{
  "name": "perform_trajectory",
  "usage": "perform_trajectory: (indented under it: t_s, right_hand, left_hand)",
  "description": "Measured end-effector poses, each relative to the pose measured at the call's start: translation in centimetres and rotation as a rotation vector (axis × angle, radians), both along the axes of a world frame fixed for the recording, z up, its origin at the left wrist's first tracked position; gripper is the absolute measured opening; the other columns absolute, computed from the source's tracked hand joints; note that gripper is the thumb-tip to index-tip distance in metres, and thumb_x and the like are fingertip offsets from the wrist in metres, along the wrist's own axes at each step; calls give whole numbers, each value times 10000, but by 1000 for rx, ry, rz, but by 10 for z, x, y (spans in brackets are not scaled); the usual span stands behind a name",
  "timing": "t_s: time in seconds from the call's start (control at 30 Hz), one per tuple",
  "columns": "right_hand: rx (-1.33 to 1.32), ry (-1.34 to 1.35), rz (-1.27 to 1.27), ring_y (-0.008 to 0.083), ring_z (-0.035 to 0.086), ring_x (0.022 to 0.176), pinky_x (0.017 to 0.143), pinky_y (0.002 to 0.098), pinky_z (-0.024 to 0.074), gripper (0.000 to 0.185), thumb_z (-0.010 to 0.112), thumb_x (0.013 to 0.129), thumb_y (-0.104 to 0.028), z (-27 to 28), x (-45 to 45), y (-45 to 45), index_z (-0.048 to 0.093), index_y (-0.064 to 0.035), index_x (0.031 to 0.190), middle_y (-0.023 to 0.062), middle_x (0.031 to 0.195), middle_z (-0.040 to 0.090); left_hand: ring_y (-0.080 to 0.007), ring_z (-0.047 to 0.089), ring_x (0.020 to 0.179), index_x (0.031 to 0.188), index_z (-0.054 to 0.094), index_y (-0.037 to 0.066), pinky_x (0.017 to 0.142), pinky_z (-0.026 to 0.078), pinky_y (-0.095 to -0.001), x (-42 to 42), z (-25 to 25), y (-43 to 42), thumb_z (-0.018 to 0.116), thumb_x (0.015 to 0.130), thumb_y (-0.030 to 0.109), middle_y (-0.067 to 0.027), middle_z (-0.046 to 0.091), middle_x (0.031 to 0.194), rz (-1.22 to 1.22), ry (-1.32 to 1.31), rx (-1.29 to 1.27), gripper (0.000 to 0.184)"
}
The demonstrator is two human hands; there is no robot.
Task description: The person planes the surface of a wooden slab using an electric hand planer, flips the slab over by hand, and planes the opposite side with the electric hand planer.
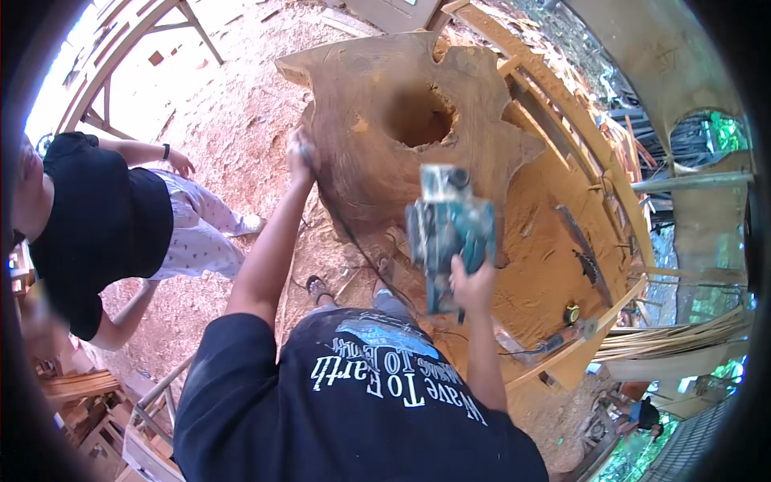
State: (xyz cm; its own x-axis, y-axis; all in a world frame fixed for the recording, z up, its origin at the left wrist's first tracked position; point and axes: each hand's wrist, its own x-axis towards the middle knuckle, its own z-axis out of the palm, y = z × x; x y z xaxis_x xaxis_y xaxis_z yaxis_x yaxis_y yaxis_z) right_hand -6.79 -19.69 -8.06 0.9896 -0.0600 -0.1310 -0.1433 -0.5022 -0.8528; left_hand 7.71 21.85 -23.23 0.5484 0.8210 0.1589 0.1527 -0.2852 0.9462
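A teal power tool [448, 233], blurred by motion, is gripped by my right hand [472, 283] at its near right side, over the front edge of a large wood slab. The slab [353, 120] has an irregular outline and a dark hole [430, 120] through its upper middle. At the slab's left edge is my left hand [302, 157], its fingers closed around something I cannot make out. A dark cord [353, 241] runs from near that hand down toward my legs.
At the left stands a person in a black shirt [104, 213]. Sawdust covers the wooden bench [530, 297], which holds a chainsaw bar [586, 249], a tape measure [571, 313] and an angle grinder [562, 339]. Another person [645, 414] is far off at lower right.
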Motion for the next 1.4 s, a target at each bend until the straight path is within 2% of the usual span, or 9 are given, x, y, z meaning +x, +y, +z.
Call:
perform_trajectory:
  t_s: [0.07,0.43,0.57,0.9,0.97,1.1,1.17,1.27,1.4]
  right_hand:
    - [55,93,31,271,673,859,800,392,527,411,704,845,-132,6,-43,-11,593,54,1195,157,951,690]
    - [37,178,93,254,687,774,737,380,542,363,710,855,-141,30,14,25,614,55,1145,123,833,698]
    - [-57,-102,154,381,691,748,703,449,531,334,730,829,-172,21,65,52,636,74,1033,217,789,688]
    - [9,-234,222,403,707,876,793,461,544,386,745,828,-255,9,187,104,660,59,1036,259,913,715]
    - [63,16,221,405,698,911,840,461,531,408,725,869,-285,53,164,111,650,61,1072,246,930,716]
    - [82,-225,227,255,685,659,623,387,544,407,699,903,-227,-4,135,83,584,42,1187,182,906,696]
    - [310,25,272,189,624,546,527,348,513,364,694,903,-147,27,94,71,557,23,1194,126,827,651]
    - [717,440,384,170,544,497,493,335,486,275,681,858,2,45,75,47,561,-19,1104,65,689,550]
    - [716,496,346,172,538,500,487,330,476,263,629,813,69,38,71,43,540,-24,1042,74,689,541]
  left_hand:
    - [-415,638,860,1026,618,-4,794,486,-463,-24,-35,-2,376,1074,389,-248,659,898,-35,35,-56,465]
    - [-486,655,975,1060,703,8,856,496,-520,-58,44,-53,315,1054,484,-304,690,981,14,444,-147,614]
    - [-487,650,1007,1102,705,22,871,499,-523,-57,56,-52,293,1051,500,-298,691,1014,-7,524,-110,633]
    - [-430,659,992,1068,636,17,835,486,-510,-56,-12,-31,371,1021,564,-261,695,1032,-84,433,-225,610]
    - [-455,635,999,1086,632,22,840,485,-510,-66,-38,-33,372,1028,534,-258,684,1001,-52,401,-50,578]
    - [-432,640,996,1108,631,55,849,486,-502,-185,-10,-59,379,1038,408,-253,675,1040,-169,430,395,439]
    - [-393,658,978,1106,631,44,815,495,-488,-260,-20,-57,410,1031,393,-238,686,1036,-236,508,127,420]
    - [-371,691,920,1116,659,21,791,497,-498,-367,-42,-79,443,1035,436,-221,707,936,27,444,-277,475]
    - [-396,691,987,1104,688,24,843,525,-491,-444,-55,-93,510,997,472,-253,711,991,47,973,-247,494]
